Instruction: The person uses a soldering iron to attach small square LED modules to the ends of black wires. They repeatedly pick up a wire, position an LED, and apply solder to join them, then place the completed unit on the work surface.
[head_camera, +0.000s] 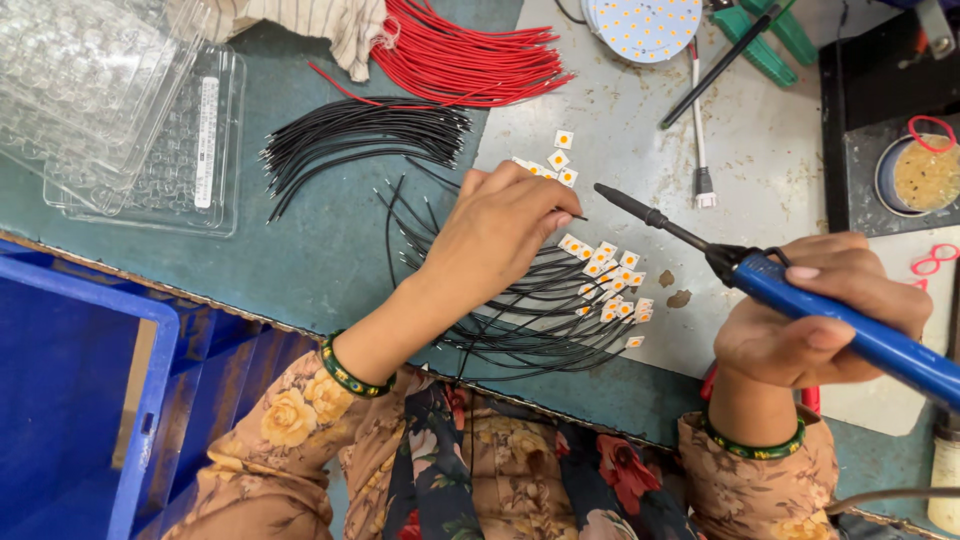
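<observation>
- Left hand (495, 240) pinches a thin black wire (520, 300) onto small white LED chips (610, 285), steadying it.
- Right hand (825, 310) grips the blue-handled soldering iron (760, 268), tip angled toward them.

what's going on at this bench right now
A person is working at a bench with a blue-handled soldering iron held in the right hand, its tip raised above the grey mat. The left hand pinches a thin black wire over a fan of black wires, each ending at a small white square LED chip. Loose bundles of black wires and red wires lie further back, beside clear plastic trays.
</observation>
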